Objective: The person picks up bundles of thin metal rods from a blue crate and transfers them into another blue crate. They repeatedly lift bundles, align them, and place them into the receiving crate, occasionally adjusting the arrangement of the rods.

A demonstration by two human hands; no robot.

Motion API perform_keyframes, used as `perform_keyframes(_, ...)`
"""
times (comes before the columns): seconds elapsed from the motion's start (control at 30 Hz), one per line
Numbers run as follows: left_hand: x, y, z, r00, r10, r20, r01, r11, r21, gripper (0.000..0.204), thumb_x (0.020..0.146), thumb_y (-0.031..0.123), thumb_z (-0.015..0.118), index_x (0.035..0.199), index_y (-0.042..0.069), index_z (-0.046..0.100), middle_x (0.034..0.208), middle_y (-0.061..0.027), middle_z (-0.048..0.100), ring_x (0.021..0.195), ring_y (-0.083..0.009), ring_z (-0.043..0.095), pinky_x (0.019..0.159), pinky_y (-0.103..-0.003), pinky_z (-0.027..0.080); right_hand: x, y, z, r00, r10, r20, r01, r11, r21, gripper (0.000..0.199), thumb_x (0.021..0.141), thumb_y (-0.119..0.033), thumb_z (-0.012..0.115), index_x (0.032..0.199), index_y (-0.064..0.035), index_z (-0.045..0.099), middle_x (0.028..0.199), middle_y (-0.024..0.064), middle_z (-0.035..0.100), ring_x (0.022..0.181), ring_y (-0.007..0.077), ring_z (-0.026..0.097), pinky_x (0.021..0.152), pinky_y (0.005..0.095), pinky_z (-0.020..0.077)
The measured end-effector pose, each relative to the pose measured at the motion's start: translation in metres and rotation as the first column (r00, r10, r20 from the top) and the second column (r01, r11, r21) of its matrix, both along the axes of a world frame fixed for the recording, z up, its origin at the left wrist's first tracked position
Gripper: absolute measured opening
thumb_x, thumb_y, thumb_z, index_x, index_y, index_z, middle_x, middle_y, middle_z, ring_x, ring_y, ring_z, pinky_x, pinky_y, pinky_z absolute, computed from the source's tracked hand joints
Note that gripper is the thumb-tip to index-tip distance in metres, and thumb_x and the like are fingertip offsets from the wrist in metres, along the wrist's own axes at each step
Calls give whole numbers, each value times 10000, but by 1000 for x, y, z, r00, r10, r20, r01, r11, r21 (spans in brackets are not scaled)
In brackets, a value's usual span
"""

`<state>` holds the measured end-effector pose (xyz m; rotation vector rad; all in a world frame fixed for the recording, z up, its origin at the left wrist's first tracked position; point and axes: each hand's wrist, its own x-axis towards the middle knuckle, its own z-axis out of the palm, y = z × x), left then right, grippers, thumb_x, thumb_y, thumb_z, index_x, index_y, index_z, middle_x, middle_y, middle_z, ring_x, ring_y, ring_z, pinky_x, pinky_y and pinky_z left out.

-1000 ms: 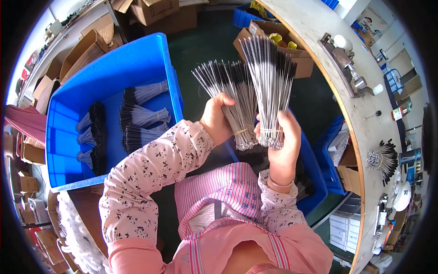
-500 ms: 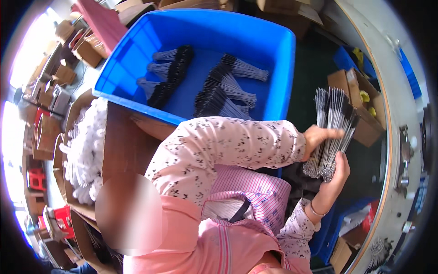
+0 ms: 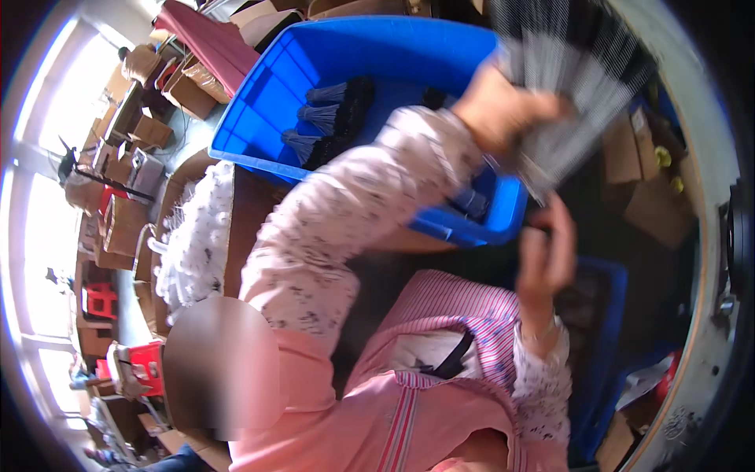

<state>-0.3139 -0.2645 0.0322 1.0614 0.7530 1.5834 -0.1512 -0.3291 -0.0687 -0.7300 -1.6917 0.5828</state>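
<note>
Many black-tipped wire brushes (image 3: 566, 86), blurred, fan beside blue plastic bin's (image 3: 425, 39) right end; left hand (image 3: 503, 110) grips shafts. Right hand (image 3: 544, 256), fingers parted, just below, contact unclear. Left grip slackening could scatter brushes.

Wire brushes (image 3: 578, 86), blurred and partly beyond the top edge

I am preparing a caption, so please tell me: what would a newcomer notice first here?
Probably the big blue bin at upper center, with black-and-grey bundles inside. Next, the blurred cluster of black-tipped wires at upper right, gripped by the left hand. The white pile at left also stands out.
</note>
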Motion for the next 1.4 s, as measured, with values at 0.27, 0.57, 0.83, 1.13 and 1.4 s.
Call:
perform_keyframes(0.27, -217, -36, 29, -402, 765, -503, 342, 636, 692, 709, 648, 155, 733, 1282, 88, 423, 1122, -177, 597, 1029, -364, 578, 892, -443, 455, -43, 8, -16, 828, -49, 559, -155, 937, 312, 550, 828, -526, 578, 1014, -10, 625, 584, 55, 580, 515, 204, 545, 567, 314, 399)
perform_keyframes(0.57, -333, -100, -51, -764, -368, -530, -391, 917, -74, 820, 634, 195, 805, 1346, 158, 401, 1233, -129, 558, 1141, -308, 530, 970, -452, 395, -42, 8, -15, 822, -105, 560, -113, 933, 341, 544, 838, -549, 547, 894, -16, 639, 546, 46, 556, 499, 180, 543, 566, 305, 392)
perform_keyframes(0.83, -294, -44, -47, -661, -472, -583, -470, 866, -170, 685, 751, 178, 728, 1357, 217, 413, 1105, -169, 625, 1046, -328, 590, 858, -439, 480, -32, 15, -37, 854, -79, 515, -81, 956, 282, 468, 762, -541, 620, 808, -76, 602, 543, 30, 517, 505, 211, 527, 566, 341, 388)
perform_keyframes(1.13, 75, 30, -40, 224, 322, -920, 264, 889, 375, 424, 807, 98, 692, 1215, 118, 579, 1045, -89, 665, 1001, -176, 626, 861, -308, 477, 15, 9, -49, 947, 49, -317, -21, 996, 92, 123, 782, -142, 684, 868, -62, 649, 729, 62, 611, 643, 219, 582, 635, 317, 448)
perform_keyframes(1.4, 139, 28, -65, 237, -62, -970, 471, 880, 58, 348, 847, 146, 665, 1180, 65, 601, 988, -77, 663, 927, -148, 620, 816, -286, 485, 228, -102, -243, 654, -702, 284, 649, 327, -687, 160, 829, -172, 625, 900, -34, 667, 786, 112, 674, 734, 221, 647, 676, 325, 503)
